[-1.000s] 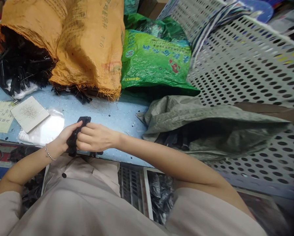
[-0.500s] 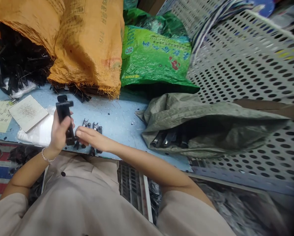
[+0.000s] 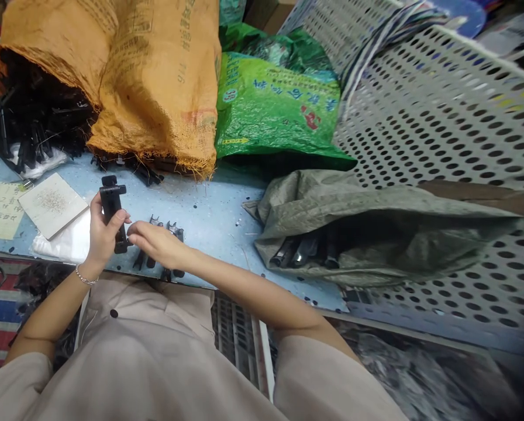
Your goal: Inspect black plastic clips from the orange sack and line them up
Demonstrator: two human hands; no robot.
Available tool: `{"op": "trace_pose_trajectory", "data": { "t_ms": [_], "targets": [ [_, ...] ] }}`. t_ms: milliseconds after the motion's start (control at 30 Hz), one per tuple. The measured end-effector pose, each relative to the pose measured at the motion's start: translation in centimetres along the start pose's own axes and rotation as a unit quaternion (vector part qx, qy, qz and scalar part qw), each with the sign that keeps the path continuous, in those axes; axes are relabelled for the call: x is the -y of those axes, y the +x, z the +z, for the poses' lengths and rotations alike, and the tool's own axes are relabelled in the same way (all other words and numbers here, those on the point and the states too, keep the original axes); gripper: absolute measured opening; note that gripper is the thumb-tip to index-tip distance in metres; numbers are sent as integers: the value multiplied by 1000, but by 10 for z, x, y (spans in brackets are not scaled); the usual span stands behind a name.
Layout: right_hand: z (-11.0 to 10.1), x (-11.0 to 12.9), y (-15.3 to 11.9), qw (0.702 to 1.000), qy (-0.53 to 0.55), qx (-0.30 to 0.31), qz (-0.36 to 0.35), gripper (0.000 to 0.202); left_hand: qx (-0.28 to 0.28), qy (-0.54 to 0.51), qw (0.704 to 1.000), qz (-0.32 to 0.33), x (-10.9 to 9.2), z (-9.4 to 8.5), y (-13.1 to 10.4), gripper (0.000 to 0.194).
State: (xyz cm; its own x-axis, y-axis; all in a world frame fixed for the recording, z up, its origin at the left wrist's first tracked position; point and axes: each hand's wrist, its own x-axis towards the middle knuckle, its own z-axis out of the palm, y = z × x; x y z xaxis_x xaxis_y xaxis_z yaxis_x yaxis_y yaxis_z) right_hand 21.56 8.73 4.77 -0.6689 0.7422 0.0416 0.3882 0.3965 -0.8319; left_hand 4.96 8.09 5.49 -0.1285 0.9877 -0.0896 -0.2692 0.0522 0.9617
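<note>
Left hand (image 3: 103, 232): fingers curl around the black part (image 3: 111, 202), thumb across its face; the grip covers only its middle and one side.
Black part: held on the left of the bench (image 3: 218, 234), close to the near edge, its long body pointing away from the person; a loose thumb could let it twist.
Right hand (image 3: 150, 241): half curled, fingertips together at the part's near end; whether they pinch a small piece there, I cannot tell. An off-centre push at that end could tip the part within the left hand.
Loose black pieces (image 3: 175, 231): lying on the bench under and just beside the right hand; its wrist or fingers could sweep some over the near edge, as they lie close to it.
Grey-green sack (image 3: 402, 234): right of the hands, mouth gaping, dark pieces (image 3: 303, 251) just inside; a knock from the right forearm could spill them.
Square tile (image 3: 54, 204): on the left, resting partly on white plastic (image 3: 64, 242), which could slide if the left wrist drags it.
</note>
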Motion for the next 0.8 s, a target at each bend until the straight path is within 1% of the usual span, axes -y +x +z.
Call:
{"op": "trace_pose_trajectory", "data": {
  "t_ms": [33, 67, 133, 167, 200, 233, 267, 300, 333, 367, 400, 433, 467, 500, 533, 567, 600, 633, 667, 700, 767, 800],
  "targets": [
    [-4, 0, 2, 994, -91, -27, -61, 41, 3, -4, 1000, -4, 0, 0, 3, 59],
    [-7, 0, 4, 976, -172, -40, -124, 41, 11, -12, 1000, -10, 1, 0, 5, 52],
    [-11, -1, 5, 933, -279, -25, -228, 42, 21, -33, 997, -59, 3, 1, 6, 45],
    [-11, -1, 4, 917, -304, -17, -257, 41, 23, -43, 995, -86, 4, 2, 6, 44],
    [-10, -2, 2, 911, -314, -15, -267, 40, 24, -49, 993, -108, 5, 3, 5, 44],
    [-7, -3, 0, 915, -308, -21, -258, 40, 21, -51, 991, -119, 6, 4, 4, 44],
    [-2, -4, -3, 929, -287, -32, -231, 39, 13, -47, 992, -116, 8, 4, 2, 45],
    [3, -6, -6, 949, -248, -40, -189, 40, 3, -37, 995, -95, 10, 4, 1, 46],
    [8, -9, -8, 970, -194, -35, -142, 41, -10, -21, 998, -58, 13, 2, 1, 49],
    [12, -14, -8, 986, -133, -13, -96, 42, -22, -2, 1000, -13, 17, 0, 1, 56],
    [14, -20, -5, 995, -77, 18, -57, 44, -29, 19, 999, 30, 22, -4, 2, 66],
    [14, -28, 1, 998, -39, 43, -25, 45, -36, 43, 997, 62, 29, -9, 4, 73],
    [10, -38, 10, 998, -30, 47, 3, 44, -44, 67, 994, 75, 37, -13, 7, 75],
    [4, -48, 23, 998, -51, 23, 30, 41, -55, 91, 992, 67, 46, -18, 10, 69],
    [-5, -59, 38, 993, -99, -34, 62, 36, -64, 115, 990, 48, 57, -21, 12, 59],
    [-15, -70, 54, 974, -165, -113, 103, 31, -64, 138, 988, 26, 68, -22, 12, 49],
    [-25, -80, 71, 947, -227, -176, 144, 29, -56, 165, 985, 10, 78, -22, 12, 43],
    [-35, -88, 87, 922, -277, -205, 176, 35, -38, 195, 980, 3, 89, -20, 10, 40],
    [-44, -95, 100, 903, -315, -214, 200, 43, -16, 229, 973, 7, 97, -18, 8, 39],
    [-51, -99, 111, 893, -339, -203, 217, 48, 4, 263, 965, 19, 104, -15, 5, 40],
    [-59, -102, 121, 889, -347, -176, 240, 45, 20, 309, 950, 47, 111, -12, 5, 41],
    [-60, -100, 121, 893, -330, -174, 252, 40, 18, 311, 949, 56, 110, -11, 8, 42]
  ]
}}
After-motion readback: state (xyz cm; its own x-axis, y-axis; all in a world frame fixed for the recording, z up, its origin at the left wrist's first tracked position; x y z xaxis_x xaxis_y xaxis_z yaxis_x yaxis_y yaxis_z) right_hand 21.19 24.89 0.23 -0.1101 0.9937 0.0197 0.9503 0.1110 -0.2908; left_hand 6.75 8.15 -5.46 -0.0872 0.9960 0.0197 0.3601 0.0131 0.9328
